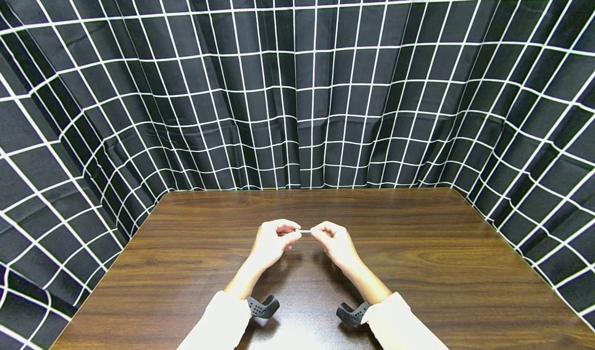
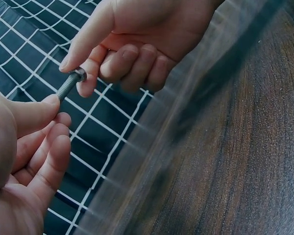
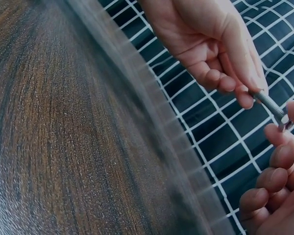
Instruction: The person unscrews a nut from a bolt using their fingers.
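A thin metal bolt (image 1: 304,231) spans the gap between the two hands, held above the table. My left hand (image 1: 273,242) pinches one end of its threaded shank (image 2: 66,90) between thumb and fingers. At the opposite end, my right hand (image 1: 337,244) has thumb and forefinger on a wider metal piece (image 2: 80,74). Whether that piece is the bolt's head or a nut, I cannot tell, as the fingertips partly cover it. In the right wrist view the bolt (image 3: 269,104) slants down toward the right hand (image 3: 277,193).
Beneath the hands lies a dark brown wood-grain table (image 1: 186,247). A black curtain with a white grid (image 1: 307,97) surrounds its back and sides. Dark wrist mounts (image 1: 264,307) sit by the light sleeves (image 1: 218,324).
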The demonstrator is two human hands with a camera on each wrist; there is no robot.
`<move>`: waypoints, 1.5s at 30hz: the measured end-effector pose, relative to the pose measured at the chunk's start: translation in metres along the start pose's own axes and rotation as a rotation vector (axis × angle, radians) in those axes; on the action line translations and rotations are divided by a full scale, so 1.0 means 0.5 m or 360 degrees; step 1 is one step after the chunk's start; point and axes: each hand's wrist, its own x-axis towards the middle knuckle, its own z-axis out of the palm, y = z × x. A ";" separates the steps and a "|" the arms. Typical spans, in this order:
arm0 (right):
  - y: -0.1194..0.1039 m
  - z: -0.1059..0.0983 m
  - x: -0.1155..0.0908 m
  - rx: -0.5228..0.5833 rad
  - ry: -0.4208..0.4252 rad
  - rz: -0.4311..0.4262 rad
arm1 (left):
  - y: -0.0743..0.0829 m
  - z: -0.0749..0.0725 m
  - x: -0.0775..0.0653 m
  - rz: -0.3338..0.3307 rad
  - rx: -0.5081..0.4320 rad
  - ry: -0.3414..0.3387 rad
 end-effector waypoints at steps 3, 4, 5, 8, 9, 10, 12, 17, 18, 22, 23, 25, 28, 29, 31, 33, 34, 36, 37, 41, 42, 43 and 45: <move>0.027 -0.001 0.009 0.0057 0.0008 -0.0006 | -0.001 -0.001 0.000 0.0003 0.0000 0.0005; 0.038 -0.001 0.012 0.0073 0.0008 -0.0025 | 0.000 -0.001 0.000 -0.0004 0.0000 0.0008; 0.047 -0.001 0.015 0.0084 0.0008 -0.0040 | 0.000 -0.001 0.001 -0.0006 -0.0002 0.0008; 0.070 0.000 0.022 0.0093 0.0030 -0.0081 | 0.000 -0.002 0.002 -0.0020 -0.0005 0.0013; 0.073 0.000 0.022 0.0096 0.0033 -0.0104 | 0.001 -0.002 0.002 -0.0023 -0.0005 0.0017; 0.074 0.000 0.022 0.0102 0.0033 -0.0127 | 0.001 -0.002 0.002 -0.0032 -0.0006 0.0019; 0.076 0.001 0.022 0.0111 0.0042 -0.0158 | 0.001 -0.002 0.002 -0.0038 -0.0009 0.0027; 0.075 0.000 0.022 0.0098 0.0026 -0.0209 | 0.003 -0.002 0.001 -0.0040 -0.0022 0.0038; 0.075 -0.001 0.022 0.0090 0.0025 -0.0217 | 0.003 -0.002 0.001 -0.0039 -0.0022 0.0038; 0.076 -0.002 0.023 0.0054 0.0021 -0.0242 | 0.003 -0.002 0.001 -0.0034 -0.0027 0.0042; 0.076 -0.002 0.022 0.0052 0.0022 -0.0246 | 0.003 -0.002 0.001 -0.0034 -0.0028 0.0041; 0.075 -0.003 0.022 0.0050 0.0012 -0.0256 | 0.003 -0.002 0.002 -0.0033 -0.0032 0.0040; 0.075 -0.003 0.021 0.0056 0.0007 -0.0270 | 0.003 -0.002 0.002 -0.0036 -0.0025 0.0035; 0.075 -0.002 0.021 0.0060 0.0004 -0.0272 | 0.002 -0.003 0.002 -0.0035 -0.0021 0.0032; 0.074 -0.003 0.021 0.0057 -0.0004 -0.0275 | 0.003 -0.003 0.002 -0.0034 -0.0010 0.0027; 0.073 -0.004 0.021 0.0059 -0.0017 -0.0279 | 0.003 -0.003 0.002 -0.0036 -0.0005 0.0021; 0.073 -0.004 0.021 0.0060 -0.0024 -0.0282 | 0.003 -0.003 0.002 -0.0035 -0.0005 0.0019; 0.072 -0.005 0.022 0.0069 -0.0035 -0.0289 | 0.004 -0.002 0.002 -0.0039 -0.0007 0.0020; 0.073 -0.005 0.022 0.0071 -0.0037 -0.0294 | 0.003 -0.002 0.002 -0.0041 -0.0012 0.0023; 0.073 -0.005 0.022 0.0071 -0.0028 -0.0289 | 0.004 -0.002 0.002 -0.0038 -0.0009 0.0035; 0.072 -0.005 0.022 0.0070 -0.0021 -0.0284 | 0.004 -0.002 0.002 -0.0039 -0.0007 0.0035; 0.072 -0.005 0.022 0.0073 -0.0015 -0.0278 | 0.005 -0.003 0.002 -0.0038 -0.0007 0.0035; 0.073 -0.005 0.021 0.0085 0.0001 -0.0262 | 0.004 -0.003 0.002 -0.0035 -0.0004 0.0031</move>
